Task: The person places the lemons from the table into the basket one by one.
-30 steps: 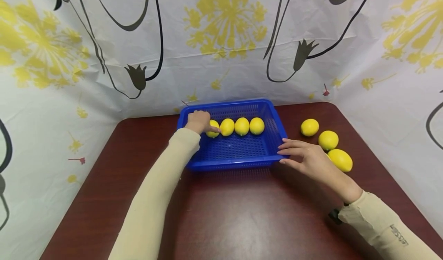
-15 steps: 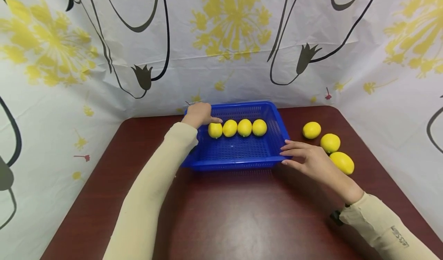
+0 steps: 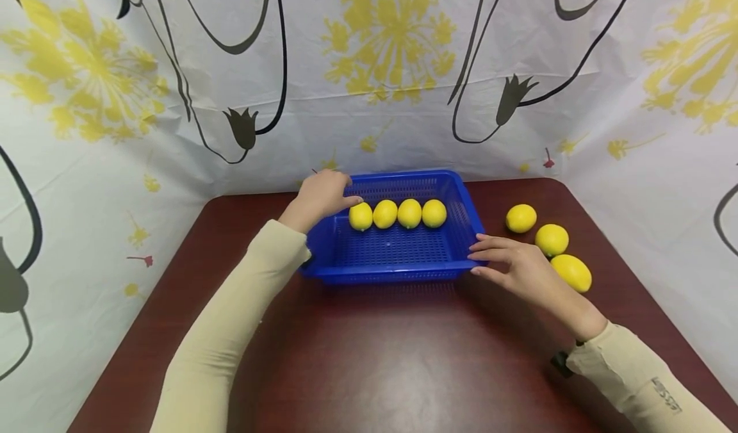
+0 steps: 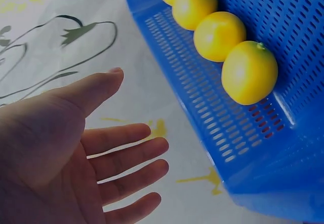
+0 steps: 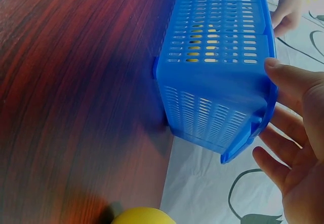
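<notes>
A blue plastic basket (image 3: 392, 269) stands at the back of the table, with several yellow lemons (image 3: 385, 214) in a row inside. My left hand (image 3: 323, 196) is over the basket's back left corner, near the leftmost lemon (image 3: 360, 216). In the left wrist view that hand (image 4: 101, 153) holds nothing; its fingers are extended and spread, apart from the lemons. My right hand (image 3: 516, 263) rests at the basket's near right corner. The right wrist view shows its thumb (image 5: 288, 74) touching the rim, fingers loosely extended.
Three lemons lie on the dark red table (image 3: 392, 356) right of the basket: one farther back (image 3: 521, 218), one in the middle (image 3: 551, 239), one nearest (image 3: 571, 273), close to my right hand. A patterned white cloth (image 3: 323, 119) hangs behind and at both sides.
My left hand has come off the leftmost lemon and moved up and to the left, its fingers opening. The right hand stays at the corner. The view has shifted slightly.
</notes>
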The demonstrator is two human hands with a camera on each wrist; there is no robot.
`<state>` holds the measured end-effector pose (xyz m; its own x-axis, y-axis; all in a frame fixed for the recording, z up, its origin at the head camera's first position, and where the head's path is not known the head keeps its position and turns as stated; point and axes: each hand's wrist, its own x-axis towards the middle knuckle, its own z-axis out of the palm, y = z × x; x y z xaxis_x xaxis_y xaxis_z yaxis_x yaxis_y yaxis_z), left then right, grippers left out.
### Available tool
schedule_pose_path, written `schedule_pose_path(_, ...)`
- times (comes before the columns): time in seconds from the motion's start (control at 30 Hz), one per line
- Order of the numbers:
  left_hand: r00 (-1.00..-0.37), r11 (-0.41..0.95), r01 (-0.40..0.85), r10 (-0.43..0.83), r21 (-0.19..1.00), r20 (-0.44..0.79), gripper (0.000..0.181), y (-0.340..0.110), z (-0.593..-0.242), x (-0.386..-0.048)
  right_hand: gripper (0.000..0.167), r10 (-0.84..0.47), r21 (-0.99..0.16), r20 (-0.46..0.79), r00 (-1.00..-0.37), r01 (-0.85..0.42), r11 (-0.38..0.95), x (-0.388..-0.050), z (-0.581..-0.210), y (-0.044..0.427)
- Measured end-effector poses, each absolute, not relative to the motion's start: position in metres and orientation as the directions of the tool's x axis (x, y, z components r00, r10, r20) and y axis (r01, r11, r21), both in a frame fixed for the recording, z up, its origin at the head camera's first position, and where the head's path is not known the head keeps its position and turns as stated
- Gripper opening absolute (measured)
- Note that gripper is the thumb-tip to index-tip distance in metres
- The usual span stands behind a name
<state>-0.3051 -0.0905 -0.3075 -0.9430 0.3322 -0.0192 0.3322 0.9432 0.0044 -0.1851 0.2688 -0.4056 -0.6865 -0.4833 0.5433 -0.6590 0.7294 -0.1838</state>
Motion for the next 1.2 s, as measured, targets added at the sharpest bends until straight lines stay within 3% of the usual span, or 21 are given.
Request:
schedule_pose_path(0.4, -0.862, 0.891, 0.453, 0.427, 0.037, 0.271, 0.044, -0.124, -0.312, -0.262, 0.029, -0.482, -0.183, 0.556, -0.677, -0.666, 0.723, -0.185, -0.406, 0.269)
schedule_pose_path(0.73, -0.702, 0.802, 0.595, 0.492, 0.044, 0.515, 0.035, -0.157, -0.351, -0.236, 0.029, -0.475, -0.183, 0.548, -0.689, -0.652, 0.736, -0.185, -0.408, 0.269)
schedule_pose_path(0.97, -0.599, 0.739, 0.673, 0.527, 0.022, 0.602, 0.033, -0.178, -0.379, -0.221, 0.03, -0.475, -0.171, 0.549, -0.688, -0.649, 0.742, -0.185, -0.409, 0.27)
schedule_pose_path(1.2, -0.59, 0.734, 0.679, 0.535, 0.012, 0.605, 0.033, -0.186, -0.395, -0.206, 0.03, -0.476, -0.166, 0.539, -0.695, -0.642, 0.748, -0.185, -0.409, 0.269)
